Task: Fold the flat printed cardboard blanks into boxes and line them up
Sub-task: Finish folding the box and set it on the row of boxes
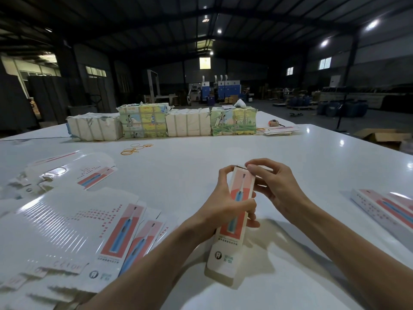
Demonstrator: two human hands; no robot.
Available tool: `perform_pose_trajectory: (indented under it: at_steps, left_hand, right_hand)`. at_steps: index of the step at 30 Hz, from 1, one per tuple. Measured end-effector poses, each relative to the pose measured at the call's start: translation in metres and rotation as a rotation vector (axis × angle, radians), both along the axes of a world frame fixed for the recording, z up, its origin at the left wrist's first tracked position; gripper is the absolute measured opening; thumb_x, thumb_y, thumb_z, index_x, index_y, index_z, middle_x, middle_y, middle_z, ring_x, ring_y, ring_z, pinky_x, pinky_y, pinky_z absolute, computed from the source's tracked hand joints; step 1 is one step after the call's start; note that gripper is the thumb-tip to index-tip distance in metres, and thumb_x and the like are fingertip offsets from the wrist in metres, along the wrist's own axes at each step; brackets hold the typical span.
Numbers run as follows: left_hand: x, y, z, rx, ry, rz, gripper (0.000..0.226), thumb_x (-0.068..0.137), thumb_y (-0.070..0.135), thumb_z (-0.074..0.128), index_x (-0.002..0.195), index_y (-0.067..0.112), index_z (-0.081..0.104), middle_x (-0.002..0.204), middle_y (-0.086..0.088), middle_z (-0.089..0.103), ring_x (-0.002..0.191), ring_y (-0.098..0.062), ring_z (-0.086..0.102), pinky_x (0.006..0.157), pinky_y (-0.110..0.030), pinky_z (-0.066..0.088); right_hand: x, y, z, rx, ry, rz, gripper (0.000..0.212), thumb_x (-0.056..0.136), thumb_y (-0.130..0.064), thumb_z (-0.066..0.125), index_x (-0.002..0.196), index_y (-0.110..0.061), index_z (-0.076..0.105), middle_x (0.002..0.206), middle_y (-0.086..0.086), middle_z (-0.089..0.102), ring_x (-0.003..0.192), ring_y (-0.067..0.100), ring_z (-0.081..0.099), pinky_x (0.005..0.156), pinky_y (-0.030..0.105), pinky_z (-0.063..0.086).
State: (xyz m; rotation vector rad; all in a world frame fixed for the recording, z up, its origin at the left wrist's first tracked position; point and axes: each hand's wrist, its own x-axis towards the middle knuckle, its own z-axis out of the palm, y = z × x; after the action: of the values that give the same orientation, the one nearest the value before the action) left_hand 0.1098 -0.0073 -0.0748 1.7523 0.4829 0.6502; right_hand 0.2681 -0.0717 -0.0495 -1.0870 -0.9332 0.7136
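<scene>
A long narrow folded box (232,238), printed with a blue toothbrush on pink and red, is held above the white table (201,166), its far end raised. My left hand (225,209) grips its middle, fingers wrapped round it. My right hand (274,186) pinches the flap at its far end with thumb and fingers. A fanned pile of flat printed blanks (73,231) lies at the near left. Finished boxes (388,211) lie side by side at the right edge.
Four wrapped bundles (161,124) stand in a row across the far side of the table. Loose rubber bands (134,148) lie in front of them. More blanks (279,130) sit at the far right, and crumpled clear wrapping (55,171) at the left.
</scene>
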Motion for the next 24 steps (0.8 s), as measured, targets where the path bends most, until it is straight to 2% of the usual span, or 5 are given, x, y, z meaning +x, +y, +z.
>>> perform_pose_trajectory:
  at_steps: [5,10,16,21,24]
  left_hand:
    - [0.0,0.0,0.001,0.047,-0.02,-0.01,0.101,0.079,0.015,0.084,0.133,0.069,0.018,0.117,0.006,0.056,0.093,-0.003,0.074,0.064,-0.025,0.062]
    - [0.001,-0.002,0.003,0.082,-0.004,-0.015,0.107,0.073,0.021,0.083,0.143,0.066,0.016,0.123,0.015,0.051,0.099,0.001,0.07,0.066,-0.026,0.062]
    - [0.002,-0.002,0.0,0.034,-0.018,-0.011,0.098,0.075,0.015,0.082,0.138,0.06,0.023,0.119,0.001,0.056,0.095,-0.001,0.073,0.064,-0.028,0.063]
    - [-0.001,0.001,0.005,0.009,-0.045,0.055,0.092,0.076,0.014,0.082,0.125,0.069,0.026,0.117,0.0,0.057,0.088,-0.008,0.076,0.066,-0.03,0.063]
    - [-0.004,0.002,0.006,-0.012,-0.071,0.061,0.091,0.075,0.013,0.081,0.12,0.072,0.029,0.116,-0.006,0.059,0.087,-0.014,0.077,0.067,-0.034,0.064]
  right_hand:
    - [0.002,-0.002,0.002,-0.025,0.044,-0.009,0.015,0.101,-0.011,0.066,0.101,-0.005,0.079,0.097,0.009,0.078,0.093,0.027,0.078,0.072,0.04,0.064]
    - [0.004,-0.002,0.003,-0.031,0.037,0.006,0.018,0.101,-0.009,0.065,0.096,-0.007,0.082,0.098,0.011,0.078,0.095,0.029,0.078,0.068,0.036,0.064]
    - [0.006,-0.002,0.004,-0.023,-0.019,0.039,0.024,0.101,-0.007,0.062,0.091,-0.01,0.084,0.097,0.01,0.078,0.099,0.03,0.077,0.07,0.036,0.064]
    - [0.001,-0.003,0.004,-0.007,-0.04,0.151,0.02,0.104,-0.019,0.063,0.112,-0.013,0.081,0.112,0.01,0.078,0.108,0.026,0.075,0.08,0.034,0.063]
    - [-0.006,-0.003,0.002,0.015,-0.193,0.085,0.022,0.1,-0.02,0.069,0.121,-0.013,0.074,0.109,0.003,0.079,0.104,0.023,0.077,0.083,0.031,0.063]
